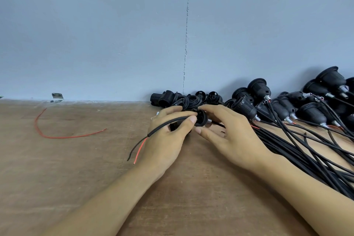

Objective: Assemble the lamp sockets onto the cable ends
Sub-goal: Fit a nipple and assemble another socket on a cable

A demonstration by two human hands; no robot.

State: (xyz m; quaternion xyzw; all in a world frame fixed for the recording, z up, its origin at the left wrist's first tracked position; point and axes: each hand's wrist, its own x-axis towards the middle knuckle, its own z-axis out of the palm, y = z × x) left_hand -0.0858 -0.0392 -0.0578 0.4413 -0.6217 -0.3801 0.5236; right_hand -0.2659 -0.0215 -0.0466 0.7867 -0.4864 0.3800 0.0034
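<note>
While curled round the black cable point(172, 121), left hand point(164, 140) at centre, right hand point(235, 136) at its 3 o'clock, fingertips point(199, 130) pinching the socket cap point(201, 119) on that cable, wired sockets point(287, 107) piled at 2 o'clock

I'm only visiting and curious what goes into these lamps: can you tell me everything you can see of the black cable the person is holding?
The cable is thin and round, with a matte black sheath that looks like plastic. Its free end sticks out leftward above the wooden table, where the sheath stops and a black core and a red core fan out. The left hand pinches it beside a black socket part that the right hand grips.
</note>
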